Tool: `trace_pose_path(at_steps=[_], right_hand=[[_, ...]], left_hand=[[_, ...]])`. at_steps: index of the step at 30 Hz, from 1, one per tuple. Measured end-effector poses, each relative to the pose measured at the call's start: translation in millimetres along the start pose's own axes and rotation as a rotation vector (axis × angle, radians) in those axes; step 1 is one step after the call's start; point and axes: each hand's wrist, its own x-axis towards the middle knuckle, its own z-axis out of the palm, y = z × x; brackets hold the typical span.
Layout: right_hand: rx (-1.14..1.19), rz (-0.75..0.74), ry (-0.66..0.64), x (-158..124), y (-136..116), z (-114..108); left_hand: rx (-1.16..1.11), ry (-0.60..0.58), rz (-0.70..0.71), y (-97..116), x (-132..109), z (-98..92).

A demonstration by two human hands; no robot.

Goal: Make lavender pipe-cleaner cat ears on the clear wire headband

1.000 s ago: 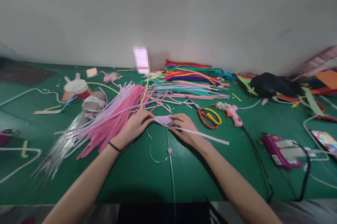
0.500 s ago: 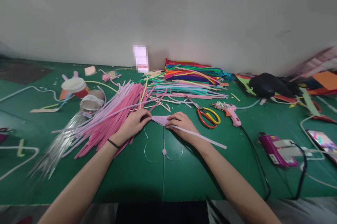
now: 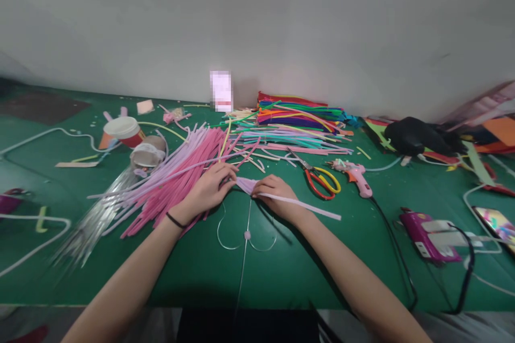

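Between my two hands is a lilac pipe-cleaner piece [image 3: 245,185], a small fan of strands lying side by side. My left hand [image 3: 213,186] pinches its left end between thumb and fingertips. My right hand [image 3: 277,196] grips its right side, fingers curled, and one long lilac strand trails from there over the hand to the right. Below the piece a thin wire stem [image 3: 243,257] runs toward me, with a small lilac bead-like knot [image 3: 247,235] and curved clear wires on both sides. Pink pipe cleaners [image 3: 177,192] lie beside and under my left wrist.
Scissors [image 3: 322,179] with red and yellow handles and a pink glue gun [image 3: 354,174] lie to the right. Farther right is a purple power strip [image 3: 426,235] with cables. Coloured pipe cleaners [image 3: 301,115] are stacked at the back. A paper cup [image 3: 124,131] stands left.
The view has shifted slightly, so the table things sit a little farther right. Both hands keep hold of the lilac piece; the trailing strand and wire stem have tilted slightly.
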Motion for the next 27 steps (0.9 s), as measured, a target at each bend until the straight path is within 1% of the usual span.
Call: trace_pose_path(at_steps=[2, 5, 9, 12, 15, 17, 21, 23, 27], right_hand=[[-0.002, 0.017, 0.001, 0.8, -1.5, 0.1], [-0.011, 0.04, 0.002, 2.2, -3.3, 1.4], [0.012, 0.068, 0.018, 3.8, -2.9, 5.2], [0.058, 0.094, 0.036, 3.9, -2.1, 5.9], [0.137, 0.083, 0.036, 3.0, -1.6, 2.9], [0.188, 0.071, 0.032, 1.9, -1.0, -0.4], [0.249, 0.061, 0.012, -0.5, 0.6, -5.2], [0.25, 0.068, 0.006, -1.3, 1.3, -5.7], [0.213, 0.112, 0.017, -1.1, 1.5, -4.8]], left_hand=[[-0.004, -0.02, 0.0, 7.3, -0.8, -1.4], [-0.001, -0.042, -0.051, 18.2, -1.8, 0.0], [-0.045, -0.006, -0.081, 30.8, -0.4, 6.4], [-0.123, 0.009, -0.125, 32.5, 2.0, 9.8], [-0.156, -0.016, -0.166, 24.6, 2.8, 10.0], [-0.108, -0.042, -0.142, 16.7, 1.8, 9.6], [-0.004, -0.103, -0.01, 6.4, -1.4, 11.3], [0.008, -0.115, 0.026, 6.3, -2.2, 13.8], [0.031, -0.108, 0.047, 10.2, -2.4, 19.4]])
